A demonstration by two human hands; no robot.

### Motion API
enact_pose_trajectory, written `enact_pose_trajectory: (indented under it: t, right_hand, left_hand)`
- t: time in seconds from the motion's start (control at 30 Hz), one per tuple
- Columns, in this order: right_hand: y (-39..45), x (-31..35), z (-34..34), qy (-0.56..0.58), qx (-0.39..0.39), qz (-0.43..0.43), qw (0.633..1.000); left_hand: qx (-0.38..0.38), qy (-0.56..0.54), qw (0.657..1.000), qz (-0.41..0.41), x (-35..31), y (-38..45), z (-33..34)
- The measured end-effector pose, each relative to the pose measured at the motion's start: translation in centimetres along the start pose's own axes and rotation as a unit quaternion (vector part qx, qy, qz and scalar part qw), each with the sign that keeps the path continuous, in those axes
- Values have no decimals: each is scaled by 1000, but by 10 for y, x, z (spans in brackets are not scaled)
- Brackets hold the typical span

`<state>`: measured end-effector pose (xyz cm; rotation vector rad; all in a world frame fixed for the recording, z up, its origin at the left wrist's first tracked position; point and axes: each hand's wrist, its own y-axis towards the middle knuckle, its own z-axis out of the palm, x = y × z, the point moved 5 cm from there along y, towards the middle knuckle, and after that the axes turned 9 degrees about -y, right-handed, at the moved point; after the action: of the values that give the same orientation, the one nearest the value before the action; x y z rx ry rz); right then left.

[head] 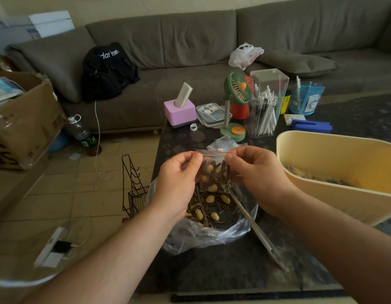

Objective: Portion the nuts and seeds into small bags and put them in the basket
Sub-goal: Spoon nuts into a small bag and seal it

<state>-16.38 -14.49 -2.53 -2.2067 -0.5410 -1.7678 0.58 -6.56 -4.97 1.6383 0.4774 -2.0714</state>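
A small clear zip bag (pixel 214 172) with a red seal line holds peanuts and striped sunflower seeds. My left hand (pixel 179 181) pinches its top left corner and my right hand (pixel 255 174) pinches its top right corner, holding it upright above a large clear plastic bag (pixel 212 233) of the same mix on the dark table. A metal spoon (pixel 256 231) lies in the large bag with its handle pointing toward me. The yellow basket (pixel 317 194) stands at the right, with several filled bags inside it.
At the back of the dark table (pixel 234 270) stand a pink holder (pixel 180 114), a lidded tray (pixel 211 114), a green fan (pixel 236 91), a clear pen box (pixel 266 106) and a blue cup (pixel 305 98). A black wire rack (pixel 133 187) stands on the floor to the left.
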Motion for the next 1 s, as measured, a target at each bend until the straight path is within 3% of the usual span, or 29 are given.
enact_pose_trajectory:
  t: [0.53, 0.8, 1.0]
  right_hand:
    - [5, 10, -10, -41, -14, -5, 999]
    - [20, 16, -14, 6, -48, 21, 999]
    - [30, 40, -24, 40, -59, 40, 997]
  left_hand:
    - [18, -31, 999, 0, 0, -1, 10]
    - [-41, -60, 997, 5, -12, 15, 41]
    - [-31, -67, 996, -59, -23, 41, 58]
